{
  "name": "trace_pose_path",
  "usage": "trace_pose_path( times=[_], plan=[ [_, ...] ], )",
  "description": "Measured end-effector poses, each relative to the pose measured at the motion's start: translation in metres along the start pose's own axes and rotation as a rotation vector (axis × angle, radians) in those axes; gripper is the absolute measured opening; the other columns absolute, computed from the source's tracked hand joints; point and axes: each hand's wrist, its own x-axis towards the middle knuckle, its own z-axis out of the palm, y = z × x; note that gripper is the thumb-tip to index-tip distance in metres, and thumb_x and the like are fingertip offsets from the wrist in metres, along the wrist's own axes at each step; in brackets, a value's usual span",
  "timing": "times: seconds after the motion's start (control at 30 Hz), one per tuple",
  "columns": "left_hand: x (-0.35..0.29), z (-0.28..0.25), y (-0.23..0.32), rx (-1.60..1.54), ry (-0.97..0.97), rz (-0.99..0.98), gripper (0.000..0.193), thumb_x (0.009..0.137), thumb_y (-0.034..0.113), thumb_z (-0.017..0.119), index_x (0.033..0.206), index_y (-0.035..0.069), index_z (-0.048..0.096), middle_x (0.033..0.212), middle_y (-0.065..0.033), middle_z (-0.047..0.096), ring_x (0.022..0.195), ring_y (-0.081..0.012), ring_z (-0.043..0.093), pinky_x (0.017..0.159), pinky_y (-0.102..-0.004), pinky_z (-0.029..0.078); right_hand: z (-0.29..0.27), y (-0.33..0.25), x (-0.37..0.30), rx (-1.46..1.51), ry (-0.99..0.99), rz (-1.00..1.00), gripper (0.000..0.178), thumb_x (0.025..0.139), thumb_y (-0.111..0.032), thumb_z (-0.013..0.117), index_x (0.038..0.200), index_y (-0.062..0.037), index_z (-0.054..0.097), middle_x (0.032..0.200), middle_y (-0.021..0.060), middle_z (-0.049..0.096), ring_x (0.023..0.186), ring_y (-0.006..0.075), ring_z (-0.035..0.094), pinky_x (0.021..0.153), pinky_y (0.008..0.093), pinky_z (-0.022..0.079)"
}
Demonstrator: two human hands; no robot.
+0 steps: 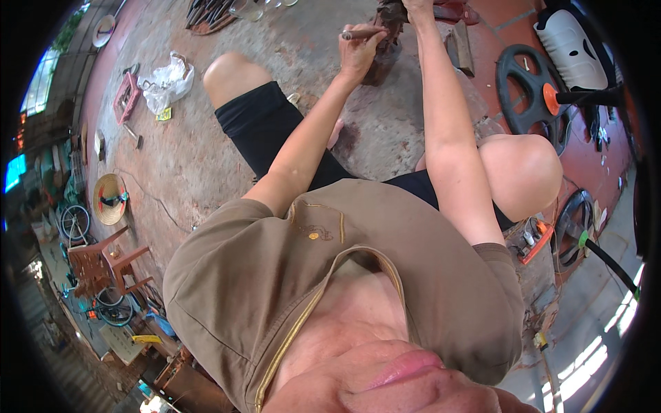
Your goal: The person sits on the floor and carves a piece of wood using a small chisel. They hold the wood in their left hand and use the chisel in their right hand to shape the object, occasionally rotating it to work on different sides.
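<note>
My left hand (358,58) is closed around a tool with a rounded brown handle (358,34); its working end is hidden. That hand rests against a dark brown carved piece (385,58), which looks like wood and stands on the ground in front of me. At the top edge, my right hand (417,5) is beside the upper part of the carved piece, its fingers mostly cut off by the frame. At the far left, several dark slim tools (212,14) lie together on a round mat, next to clear glass vessels (246,8).
Left of my knee lie a white plastic bag (169,79), a pink basket (126,98) and a hammer (133,136). A wooden block (463,48) sits right of the carving. Beyond it stands a black fan base (527,89). A power strip (536,242) lies by my right knee.
</note>
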Motion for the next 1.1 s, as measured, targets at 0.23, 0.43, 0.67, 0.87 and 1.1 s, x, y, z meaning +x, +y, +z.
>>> trace_pose_path(
  times=[0.23,0.43,0.67,0.87,1.1],
  plan=[
    [-0.025,-0.001,-0.015,-0.18,-0.09,-0.271,0.011,0.078,0.013,0.077,0.082,0.003,0.075,0.074,-0.0055,0.07,0.072,-0.0176,0.062,0.07,-0.0325,0.048,-0.012,0.024,0.012,-0.124,0.048,-0.198,0.029,0.082,-0.014,0.078,0.096,-0.0093,0.054,0.075,-0.0041,0.05,0.059,0.0082,0.054,0.049,0.0258,0.048],
    [0.01,-0.001,0.007,-0.182,0.071,-0.038,0.009,0.081,0.01,0.075,0.087,0.005,0.075,0.079,-0.0049,0.07,0.086,-0.0178,0.061,0.076,-0.0315,0.047,-0.009,0.015,0.005,-0.105,-0.007,-0.209,0.028,0.081,-0.013,0.079,0.091,-0.0104,0.054,0.074,-0.0057,0.048,0.063,0.0059,0.05,0.056,0.0251,0.045],
    [0.005,-0.008,0.008,0.259,-0.039,0.152,0.01,0.079,0.018,0.077,0.084,0.009,0.077,0.081,-0.0035,0.07,0.092,-0.0213,0.058,0.079,-0.0353,0.047,-0.005,-0.007,-0.005,0.019,-0.034,0.064,0.026,0.08,-0.014,0.08,0.087,-0.0114,0.055,0.074,-0.0069,0.048,0.069,0.0055,0.046,0.062,0.0246,0.041],
    [0.017,-0.012,0.008,-0.182,-0.075,-0.228,0.012,0.078,0.022,0.079,0.084,0.012,0.078,0.08,-0.0051,0.07,0.085,-0.0221,0.058,0.073,-0.0364,0.046,-0.007,0.016,0.001,-0.035,-0.082,-0.122,0.024,0.081,-0.013,0.079,0.086,-0.0123,0.056,0.075,-0.0073,0.048,0.068,0.0051,0.045,0.062,0.0243,0.041],
    [0.001,-0.009,0.001,0.297,-0.013,0.213,0.012,0.078,0.023,0.078,0.083,0.012,0.077,0.079,-0.0045,0.069,0.084,-0.0217,0.057,0.072,-0.0367,0.045,-0.007,0.019,0.001,-0.029,-0.102,-0.144,0.025,0.081,-0.01,0.079,0.087,-0.0126,0.054,0.077,-0.0081,0.047,0.07,0.0046,0.045,0.062,0.0232,0.04]
  ],
)
